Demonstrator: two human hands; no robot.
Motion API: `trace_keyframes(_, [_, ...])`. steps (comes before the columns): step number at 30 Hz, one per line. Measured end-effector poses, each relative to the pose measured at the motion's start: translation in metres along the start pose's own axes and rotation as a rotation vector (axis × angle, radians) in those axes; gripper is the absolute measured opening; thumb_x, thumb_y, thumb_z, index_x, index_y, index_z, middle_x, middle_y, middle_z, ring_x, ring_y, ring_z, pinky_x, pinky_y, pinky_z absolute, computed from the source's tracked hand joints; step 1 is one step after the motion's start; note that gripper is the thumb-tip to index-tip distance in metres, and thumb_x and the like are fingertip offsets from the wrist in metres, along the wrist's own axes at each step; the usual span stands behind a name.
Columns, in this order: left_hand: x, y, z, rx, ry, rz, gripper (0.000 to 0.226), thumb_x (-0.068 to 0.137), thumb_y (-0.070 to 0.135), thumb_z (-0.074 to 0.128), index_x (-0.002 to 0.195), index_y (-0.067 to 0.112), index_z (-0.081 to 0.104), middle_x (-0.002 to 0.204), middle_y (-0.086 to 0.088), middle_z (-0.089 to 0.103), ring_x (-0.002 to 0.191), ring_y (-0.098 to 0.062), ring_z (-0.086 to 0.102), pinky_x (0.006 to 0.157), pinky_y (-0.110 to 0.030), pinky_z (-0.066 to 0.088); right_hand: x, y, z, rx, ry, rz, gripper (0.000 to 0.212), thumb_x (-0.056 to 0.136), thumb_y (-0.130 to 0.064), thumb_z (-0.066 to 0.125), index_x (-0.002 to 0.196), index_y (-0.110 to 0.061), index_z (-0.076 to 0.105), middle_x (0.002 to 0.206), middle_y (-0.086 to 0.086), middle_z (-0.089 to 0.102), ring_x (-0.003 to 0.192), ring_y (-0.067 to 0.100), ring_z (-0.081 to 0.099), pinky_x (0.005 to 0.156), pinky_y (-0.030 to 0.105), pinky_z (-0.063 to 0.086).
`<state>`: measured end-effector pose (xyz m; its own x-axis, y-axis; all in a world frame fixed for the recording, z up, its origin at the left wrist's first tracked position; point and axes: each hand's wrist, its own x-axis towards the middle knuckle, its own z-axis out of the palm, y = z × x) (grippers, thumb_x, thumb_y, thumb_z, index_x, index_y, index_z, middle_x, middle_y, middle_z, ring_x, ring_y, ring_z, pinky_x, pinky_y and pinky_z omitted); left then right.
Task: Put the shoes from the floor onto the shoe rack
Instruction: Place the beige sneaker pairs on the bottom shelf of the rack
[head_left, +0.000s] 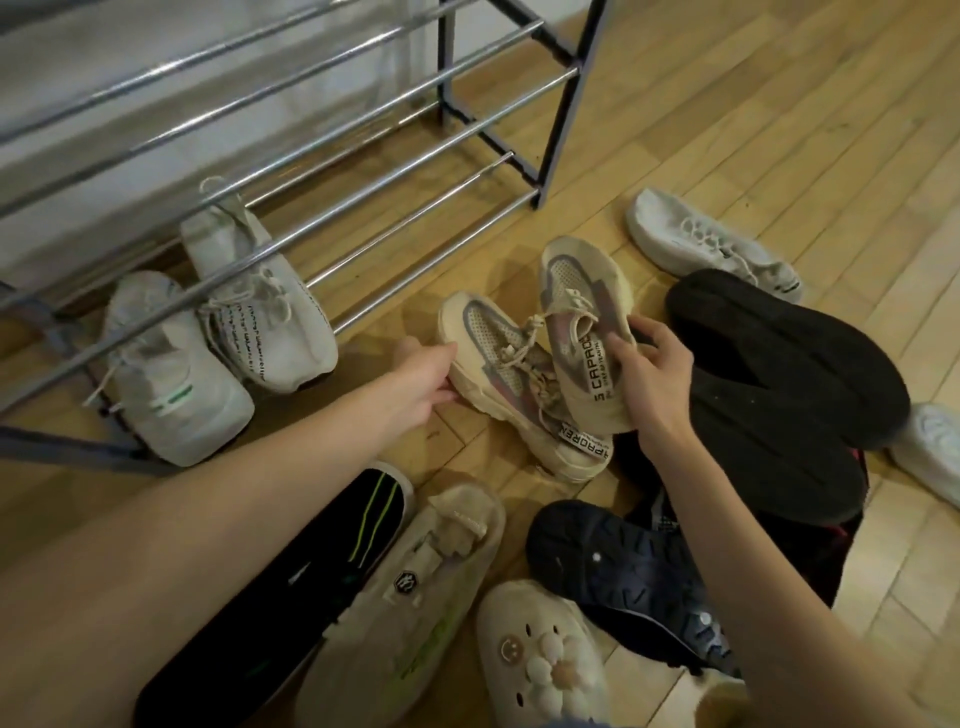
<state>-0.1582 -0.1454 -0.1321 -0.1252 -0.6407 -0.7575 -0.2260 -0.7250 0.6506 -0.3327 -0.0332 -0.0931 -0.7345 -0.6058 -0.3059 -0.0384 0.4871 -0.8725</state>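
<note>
A cream flower clog (540, 660) lay nearest on the wooden floor (753, 135) amid scattered shoes, while left fingers (441, 364) and right fingers (631, 353) each gripped a beige sneaker (498, 364) beside the metal shoe rack (363, 130).

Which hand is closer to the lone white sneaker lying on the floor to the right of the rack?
Right. The right hand grips a beige sneaker just below-left of the white sneaker; the left hand is farther left, on the other beige sneaker.

Both forearms are bare, no sleeves showing. The left hand (423, 382) and right hand (652, 376) wear no gloves.
</note>
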Motion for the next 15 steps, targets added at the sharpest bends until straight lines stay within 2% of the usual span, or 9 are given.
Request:
trace_keyframes(1, [-0.001,0.006,-0.001,0.037,0.026,0.09,0.036,0.095,0.016,0.055,0.126,0.003,0.045,0.119,-0.015,0.06,0.102,-0.026,0.062,0.073,-0.033,0.056,0.001,-0.001,0.001,0.014,-0.013,-0.009,0.044,0.091,-0.025,0.061,0.134,-0.015,0.053,0.108,0.007,0.068,0.091,0.012,0.068,0.075,0.026,0.055])
trace_keyframes(3, [-0.005,0.021,-0.008,0.117,0.1,0.302,0.014,0.093,0.021,0.057,0.102,0.011,0.051,0.101,-0.008,0.063,0.095,-0.024,0.064,0.077,-0.038,0.057,0.005,-0.004,0.005,0.092,-0.024,0.014,0.043,0.093,-0.023,0.06,0.134,-0.012,0.054,0.108,0.006,0.069,0.09,0.009,0.067,0.067,0.016,0.052])
trace_keyframes(5, [-0.011,0.039,-0.016,0.129,0.199,0.436,0.009,0.095,0.023,0.055,0.092,0.017,0.048,0.086,0.002,0.058,0.081,-0.014,0.061,0.068,-0.027,0.052,0.008,-0.008,0.012,0.177,-0.04,0.058,0.041,0.094,-0.021,0.058,0.133,-0.009,0.055,0.103,0.002,0.069,0.084,0.004,0.066,0.063,0.013,0.05])
trace_keyframes(6, [-0.013,0.049,-0.021,0.113,0.25,0.47,0.008,0.096,0.023,0.052,0.097,0.017,0.048,0.084,0.007,0.056,0.077,-0.009,0.058,0.062,-0.021,0.048,0.009,-0.009,0.016,0.199,-0.064,0.065,0.04,0.094,-0.02,0.058,0.132,-0.008,0.055,0.099,0.0,0.069,0.08,0.002,0.066,0.062,0.013,0.051])
trace_keyframes(8, [-0.009,0.061,-0.032,0.079,0.317,0.49,0.016,0.098,0.027,0.047,0.109,0.015,0.05,0.086,0.009,0.056,0.079,-0.007,0.058,0.059,-0.017,0.045,0.007,-0.01,0.026,0.192,-0.128,0.047,0.04,0.095,-0.02,0.057,0.133,-0.008,0.054,0.094,-0.003,0.068,0.073,-0.001,0.067,0.059,0.012,0.051])
trace_keyframes(10, [-0.006,0.063,-0.042,0.139,0.267,0.469,0.029,0.101,0.03,0.039,0.121,0.014,0.052,0.096,0.004,0.063,0.087,-0.01,0.061,0.064,-0.019,0.046,0.004,-0.008,0.037,0.153,-0.181,0.036,0.038,0.096,-0.02,0.055,0.133,-0.01,0.052,0.092,-0.004,0.068,0.072,0.0,0.068,0.059,0.013,0.052])
trace_keyframes(12, [-0.005,0.053,-0.047,0.243,0.165,0.43,0.034,0.101,0.027,0.037,0.129,0.016,0.053,0.111,0.001,0.065,0.098,-0.014,0.063,0.075,-0.023,0.05,0.0,-0.003,0.047,0.11,-0.192,0.025,0.038,0.097,-0.021,0.054,0.134,-0.013,0.051,0.095,-0.002,0.069,0.076,0.001,0.068,0.064,0.017,0.056])
trace_keyframes(13, [-0.006,0.046,-0.048,0.275,0.142,0.43,0.034,0.099,0.022,0.04,0.13,0.017,0.053,0.115,0.001,0.065,0.101,-0.015,0.062,0.078,-0.024,0.049,-0.001,0.0,0.051,0.094,-0.197,0.023,0.038,0.098,-0.022,0.053,0.135,-0.013,0.05,0.096,-0.001,0.069,0.079,0.003,0.068,0.068,0.02,0.057])
trace_keyframes(15, [-0.011,0.028,-0.049,0.308,0.18,0.442,0.029,0.093,0.015,0.05,0.121,0.014,0.057,0.108,0.004,0.063,0.097,-0.013,0.06,0.074,-0.021,0.045,-0.002,0.008,0.055,0.087,-0.196,0.03,0.039,0.098,-0.022,0.052,0.136,-0.012,0.049,0.095,-0.004,0.068,0.08,0.003,0.067,0.068,0.019,0.056])
